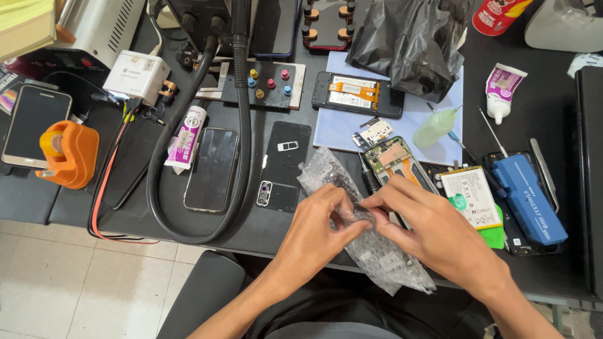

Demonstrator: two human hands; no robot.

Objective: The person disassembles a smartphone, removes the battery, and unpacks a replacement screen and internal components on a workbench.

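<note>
Both the left hand (317, 229) and the right hand (433, 235) pinch a clear crinkled bubble-wrap pouch (370, 242) over the black workbench (264, 229). An opened phone showing its green circuit board (392, 160) lies just beyond the fingers.

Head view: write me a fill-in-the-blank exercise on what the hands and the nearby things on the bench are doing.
1. Both hands, left hand and right hand, grip a clear ____ wrap bag.
2. The orange tape dispenser stands at the ____ side of the bench.
3. The blue box lies to the ____ of the battery.

Missing words: bubble; left; right
</note>
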